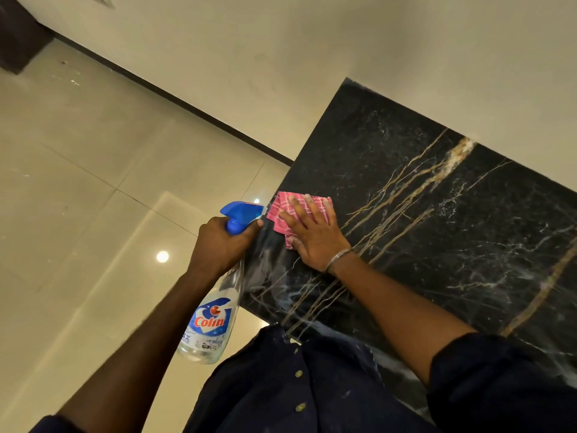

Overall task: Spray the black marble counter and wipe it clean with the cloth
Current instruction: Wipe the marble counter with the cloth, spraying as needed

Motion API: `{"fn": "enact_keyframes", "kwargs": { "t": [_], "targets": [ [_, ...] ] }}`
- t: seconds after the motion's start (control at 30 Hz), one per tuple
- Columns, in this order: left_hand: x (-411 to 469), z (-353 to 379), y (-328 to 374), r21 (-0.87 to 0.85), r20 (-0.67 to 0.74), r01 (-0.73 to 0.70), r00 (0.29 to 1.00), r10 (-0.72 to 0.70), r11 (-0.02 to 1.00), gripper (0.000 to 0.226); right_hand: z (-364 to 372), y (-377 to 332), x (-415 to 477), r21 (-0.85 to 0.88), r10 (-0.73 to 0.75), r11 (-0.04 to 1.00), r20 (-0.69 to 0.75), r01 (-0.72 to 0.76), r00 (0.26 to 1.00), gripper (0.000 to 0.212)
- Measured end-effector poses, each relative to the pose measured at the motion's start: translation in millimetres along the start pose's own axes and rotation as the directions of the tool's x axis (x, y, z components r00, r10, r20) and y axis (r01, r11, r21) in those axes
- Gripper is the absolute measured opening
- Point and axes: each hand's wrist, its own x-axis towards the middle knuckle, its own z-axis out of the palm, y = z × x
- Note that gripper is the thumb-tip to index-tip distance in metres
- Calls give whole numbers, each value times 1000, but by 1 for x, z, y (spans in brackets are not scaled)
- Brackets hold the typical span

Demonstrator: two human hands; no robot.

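Surface (437, 220) of black marble, gold-veined, abutting pale wall (343, 42). Spray bottle (215, 320) held just off its left edge, neck gripped in curled left hand (224, 242); pink cloth (279, 203) lies near that edge, pressed flat under right hand (312, 235), fingers straight, spread.

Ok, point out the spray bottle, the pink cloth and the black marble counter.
spray bottle (209, 320), head view, on the label of its clear body.
pink cloth (282, 204), head view, on its uncovered left part.
black marble counter (437, 220), head view, on bare top surface.
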Motion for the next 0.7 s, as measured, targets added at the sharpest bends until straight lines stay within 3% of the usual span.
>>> {"fn": "enact_keyframes", "kwargs": {
  "t": [0.23, 0.47, 0.7],
  "targets": [
    [-11, 4, 2, -34, -8, 50, 999, -50, 998, 46, -15, -43, 37, -20, -23, 1000, -11, 23, 1000, 63],
    [-15, 5, 11, -24, -20, 57, 998, -57, 998, 39, 28, -6, -48, -5, -96, 995, -111, 96, 989, 64],
    [-21, 10, 13, -28, -32, 55, 998, -56, 998, 36, 20, -20, -29, 2, -49, 999, -33, 49, 998, 63]
  ]
}}
